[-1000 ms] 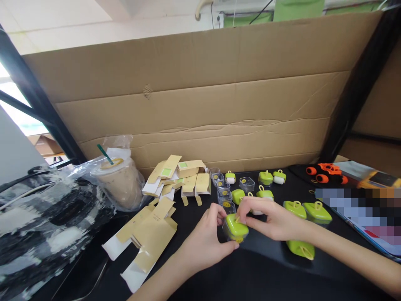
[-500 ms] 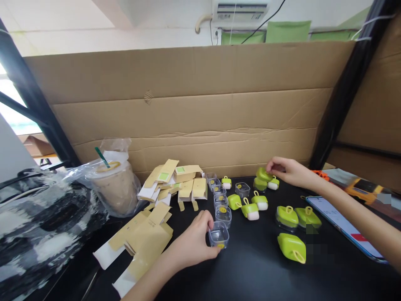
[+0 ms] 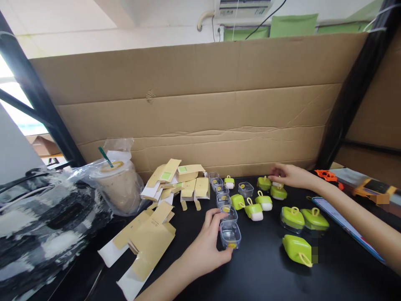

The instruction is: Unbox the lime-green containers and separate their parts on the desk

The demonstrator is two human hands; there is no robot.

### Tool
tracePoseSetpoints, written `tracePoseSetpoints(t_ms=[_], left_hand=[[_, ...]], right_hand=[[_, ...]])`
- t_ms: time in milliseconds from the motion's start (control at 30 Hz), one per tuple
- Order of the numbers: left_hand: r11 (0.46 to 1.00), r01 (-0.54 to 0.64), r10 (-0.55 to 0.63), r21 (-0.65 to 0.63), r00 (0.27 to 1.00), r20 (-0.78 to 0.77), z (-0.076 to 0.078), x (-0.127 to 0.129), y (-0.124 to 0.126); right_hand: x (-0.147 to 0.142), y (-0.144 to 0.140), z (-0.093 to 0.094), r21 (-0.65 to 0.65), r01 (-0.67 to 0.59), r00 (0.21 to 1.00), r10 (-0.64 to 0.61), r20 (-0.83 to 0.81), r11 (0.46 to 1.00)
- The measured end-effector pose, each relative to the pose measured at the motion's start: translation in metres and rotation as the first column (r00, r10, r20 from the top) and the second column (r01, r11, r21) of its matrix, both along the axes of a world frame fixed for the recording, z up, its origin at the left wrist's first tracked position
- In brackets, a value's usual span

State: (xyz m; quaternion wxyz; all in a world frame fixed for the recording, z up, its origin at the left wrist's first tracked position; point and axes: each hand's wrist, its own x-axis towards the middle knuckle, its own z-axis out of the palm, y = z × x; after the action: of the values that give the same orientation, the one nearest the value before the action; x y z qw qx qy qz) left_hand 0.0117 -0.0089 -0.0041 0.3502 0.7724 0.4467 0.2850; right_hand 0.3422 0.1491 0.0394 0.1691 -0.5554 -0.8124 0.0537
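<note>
My left hand (image 3: 208, 240) is closed around the left side of the nearest clear plastic box (image 3: 231, 235), thumb at its front corner and fingers by its back. That box stands at the front of a row of similar clear boxes (image 3: 223, 200) with yellow stickers. At the back right, my right hand (image 3: 290, 175) has its fingers curled together over a small green-and-white case (image 3: 277, 184), partly hidden; whether they grip it cannot be made out. Beside it sit a green-topped case (image 3: 264, 183) and another green case (image 3: 278, 192). Several looped green-and-white cases (image 3: 254, 211) lie between the hands.
Green cases (image 3: 293, 218) and a phone (image 3: 344, 228) lie on the right. Opened small cartons (image 3: 150, 238) spread across the left, near a bagged drink cup (image 3: 117, 188) and a black-and-white fluffy item (image 3: 46, 234). A cardboard wall (image 3: 194, 108) closes off the back.
The green lid my right hand held raised now sits lower, and the hand has come down over the green-and-white case. My left hand moved slightly right with the front clear box.
</note>
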Motion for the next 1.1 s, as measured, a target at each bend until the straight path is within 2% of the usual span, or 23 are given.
tracePoseSetpoints(t_ms=[167, 300, 433, 567, 667, 767, 867, 1000, 1100], left_hand=[[1.000, -0.017, 0.017, 0.008, 0.999, 0.039, -0.006, 0.004, -0.001], [0.998, -0.049, 0.050, -0.034, 0.999, 0.016, 0.003, -0.001, -0.001], [0.984, -0.161, 0.150, 0.069, 0.978, 0.142, 0.019, -0.004, 0.002], [0.986, -0.131, 0.102, 0.105, 0.964, 0.247, 0.032, 0.004, 0.007], [0.995, -0.049, 0.022, 0.082, 0.954, 0.300, 0.034, 0.008, 0.011], [1.000, -0.012, 0.014, -0.010, 0.938, 0.345, 0.032, 0.006, 0.012], [0.997, -0.023, 0.047, -0.070, 0.929, 0.366, 0.032, 0.002, 0.011], [0.998, -0.041, 0.056, -0.052, 0.941, 0.335, 0.041, 0.002, 0.005], [0.998, -0.060, 0.068, -0.036, 0.956, 0.286, 0.051, 0.005, -0.001]], right_hand=[[-0.025, 0.015, -0.013, 0.076, 0.192, 0.978, -0.197, 0.063, 0.978], [-0.035, 0.010, -0.009, 0.136, 0.194, 0.980, -0.199, 0.028, 0.972], [-0.046, -0.015, 0.018, 0.245, 0.084, 0.995, -0.069, -0.070, 0.966], [-0.080, -0.056, 0.041, 0.258, -0.113, 0.982, 0.147, -0.118, 0.960], [-0.112, -0.089, 0.043, 0.195, -0.305, 0.932, 0.334, -0.142, 0.932], [-0.133, -0.113, 0.037, 0.200, -0.445, 0.859, 0.479, -0.179, 0.873], [-0.140, -0.123, 0.030, 0.270, -0.456, 0.836, 0.513, -0.197, 0.848], [-0.137, -0.126, 0.027, 0.321, -0.398, 0.833, 0.485, -0.266, 0.859], [-0.131, -0.130, 0.027, 0.311, -0.383, 0.829, 0.473, -0.299, 0.870]])
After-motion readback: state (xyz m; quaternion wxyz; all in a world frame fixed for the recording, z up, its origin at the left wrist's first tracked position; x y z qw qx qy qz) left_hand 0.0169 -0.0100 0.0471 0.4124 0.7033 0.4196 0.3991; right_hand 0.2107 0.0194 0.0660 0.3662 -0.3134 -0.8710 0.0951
